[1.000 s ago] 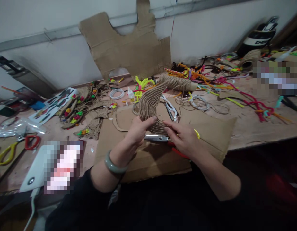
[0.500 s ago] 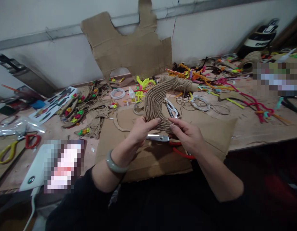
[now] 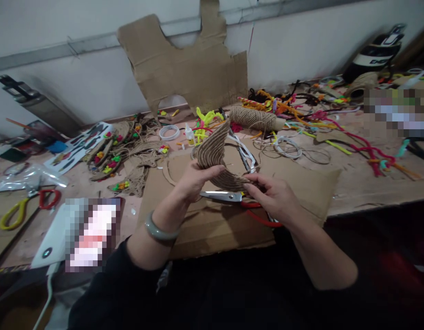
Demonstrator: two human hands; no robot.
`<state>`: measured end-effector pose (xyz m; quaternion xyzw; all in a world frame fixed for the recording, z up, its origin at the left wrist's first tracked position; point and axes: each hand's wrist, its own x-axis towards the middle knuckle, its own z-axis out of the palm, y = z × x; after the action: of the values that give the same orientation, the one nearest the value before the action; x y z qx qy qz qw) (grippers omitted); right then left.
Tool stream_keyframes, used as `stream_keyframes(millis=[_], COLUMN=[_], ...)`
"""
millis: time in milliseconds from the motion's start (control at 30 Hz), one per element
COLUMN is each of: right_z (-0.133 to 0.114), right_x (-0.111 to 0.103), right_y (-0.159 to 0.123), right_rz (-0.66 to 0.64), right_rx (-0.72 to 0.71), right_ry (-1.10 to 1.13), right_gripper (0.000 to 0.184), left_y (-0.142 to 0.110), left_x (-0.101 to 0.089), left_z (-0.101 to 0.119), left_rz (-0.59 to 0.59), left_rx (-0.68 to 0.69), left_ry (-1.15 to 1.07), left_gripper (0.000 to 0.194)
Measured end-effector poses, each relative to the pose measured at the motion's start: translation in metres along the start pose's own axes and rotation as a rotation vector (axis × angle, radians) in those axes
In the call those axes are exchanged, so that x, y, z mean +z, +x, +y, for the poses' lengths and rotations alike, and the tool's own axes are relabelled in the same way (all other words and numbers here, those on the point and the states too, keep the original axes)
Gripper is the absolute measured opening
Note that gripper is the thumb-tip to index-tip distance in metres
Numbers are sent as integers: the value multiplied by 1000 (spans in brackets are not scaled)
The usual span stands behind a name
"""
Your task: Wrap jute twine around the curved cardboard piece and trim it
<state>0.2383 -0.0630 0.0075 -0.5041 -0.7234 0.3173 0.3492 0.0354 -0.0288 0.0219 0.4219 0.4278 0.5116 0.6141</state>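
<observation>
Between my two hands is a curved, crescent-like piece covered in rows of brown twine point(image 3: 213, 153), held above a cardboard sheet point(image 3: 212, 229). My left hand point(image 3: 194, 181) grips its left side, thumb lying across the front. At the right end, the thumb and fingers of my right hand point(image 3: 270, 192) pinch the narrow tip. Scissors point(image 3: 223, 196) with red handles lie on the cardboard just below the piece, partly covered by my right hand. A spool of twine point(image 3: 253, 119) lies behind the piece.
Left of the cardboard are twine pieces with colourful bits point(image 3: 112, 160), a phone point(image 3: 95, 233), a white power bank point(image 3: 58, 233) and yellow-and-red scissors point(image 3: 29, 206). A small glue bottle point(image 3: 189, 134) stands farther back. Cut cardboard point(image 3: 184, 68) leans on the wall; bright cords point(image 3: 363, 151) lie right.
The twine-covered piece moved right, then swung back left and tilted, so its face looks narrower. My right hand has shifted right with its end; both hands keep hold.
</observation>
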Motion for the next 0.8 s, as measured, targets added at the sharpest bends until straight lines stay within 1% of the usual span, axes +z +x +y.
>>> stream_keyframes(millis=[67,200,333,400,433,467,533,600,667,733,800], right_z=[-3,-9,-7,0,5,10,20,27,30,30,30], right_x=[-2,-7,-14,-17,-19,-20,-21,-21,-21,-21,-22], right_y=[-1,-4,-9,-11,-12,-13,-15,-19,-22,-24,-24], right_rz=[22,116,214,223,202,158,43,-67,-141,-180,-204], right_rx=[-7,-2,66,81,68,49,3,-56,-134,-209,-251], right_ry=[-9,-22,145,153,90,-21,-310,-537,-647,-695,-713], right_gripper=[27,25,36,41,41,38,28,24,25,29,33], left_y=[-1,-3,-4,-4,-4,-4,-4,-4,-5,-5,-5], left_x=[-1,-1,0,-1,-1,-2,-2,-2,-1,0,0], left_z=[0,2,4,4,5,5,5,6,6,6,6], left_rz=[16,-16,-11,-13,-16,-20,-29,-28,-24,-23,-21], left_rx=[9,4,9,8,1,-8,-24,-37,-41,-41,-39], left_ry=[32,53,-6,-70,-100,-123,-150,-160,-164,-159,-144], left_gripper=[20,16,19,22,23,24,25,24,24,24,23])
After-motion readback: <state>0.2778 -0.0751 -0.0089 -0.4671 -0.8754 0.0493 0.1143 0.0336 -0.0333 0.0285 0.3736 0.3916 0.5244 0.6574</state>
